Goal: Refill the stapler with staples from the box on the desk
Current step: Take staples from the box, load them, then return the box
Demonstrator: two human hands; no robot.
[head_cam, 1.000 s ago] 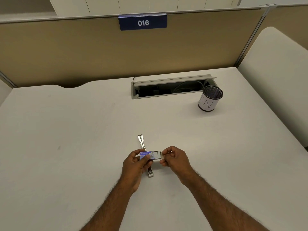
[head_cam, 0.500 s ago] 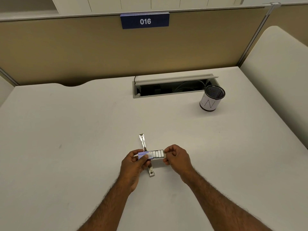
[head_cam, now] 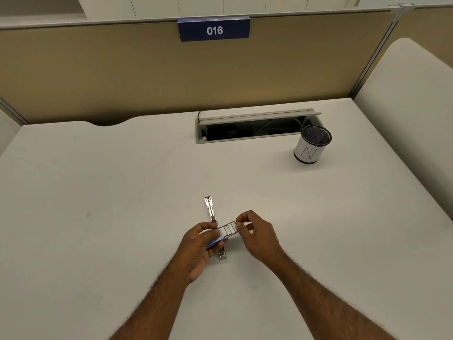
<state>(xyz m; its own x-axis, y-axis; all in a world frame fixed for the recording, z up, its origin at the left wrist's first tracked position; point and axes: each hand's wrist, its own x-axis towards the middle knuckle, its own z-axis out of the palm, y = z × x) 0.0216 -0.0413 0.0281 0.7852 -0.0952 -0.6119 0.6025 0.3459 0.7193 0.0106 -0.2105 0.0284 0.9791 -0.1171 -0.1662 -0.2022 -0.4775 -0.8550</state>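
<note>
A small blue and white staple box [head_cam: 217, 240] is held just above the desk in my left hand [head_cam: 199, 247], whose fingers curl round its sleeve. Its inner tray [head_cam: 229, 228], filled with rows of silver staples, sticks out to the right. My right hand [head_cam: 256, 235] pinches the tray's right end between thumb and fingers. Under both hands lies the metal stapler [head_cam: 210, 209], opened out flat on the desk, its far arm pointing away from me and its near end [head_cam: 222, 254] showing below the box.
The white desk [head_cam: 122, 204] has an open cable hatch [head_cam: 255, 127] at the back. A black mesh pen cup [head_cam: 311, 144] with a white label stands at the right. A tan partition [head_cam: 98, 77] closes off the rear; a second desk surface [head_cam: 411, 106] lies to the right.
My right hand has drawn the staple tray further out of the box to the right, and more rows of staples show. My left hand has kept the sleeve nearly still.
</note>
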